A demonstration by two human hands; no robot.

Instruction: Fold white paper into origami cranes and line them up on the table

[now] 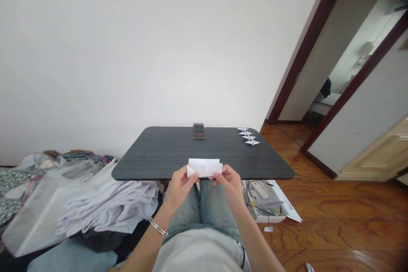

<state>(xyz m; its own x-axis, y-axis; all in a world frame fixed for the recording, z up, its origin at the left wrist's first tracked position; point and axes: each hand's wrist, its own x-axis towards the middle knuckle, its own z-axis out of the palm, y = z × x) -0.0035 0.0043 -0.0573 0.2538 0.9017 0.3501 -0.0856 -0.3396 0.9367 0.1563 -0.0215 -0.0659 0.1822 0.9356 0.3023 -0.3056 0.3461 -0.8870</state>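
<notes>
A folded white paper [204, 167] is held just above the near edge of the dark table [159, 157], over the lap, where both hands can work it without the tabletop getting in the way. Its left end is pinched by the left hand [180, 183], the thumb and forefinger closed on a corner that is bent downward, while the remaining fingers are curled loosely beneath. The right end is gripped by the right hand [230, 182] in the same closed pinch, so that the strip is kept taut and level between the two, apparently to keep the creases in line. A metal bangle [157, 226] is worn on the left wrist. To the left, beside the knees, a heap of white sheets [111, 208] is spilled against a translucent bag [47, 195], within easy reach. Farther off, a phone [199, 131] is propped at the table's far edge, facing the seat, and four small folded paper figures [249, 135] are lined up along the far right corner, set well apart from the hands.
</notes>
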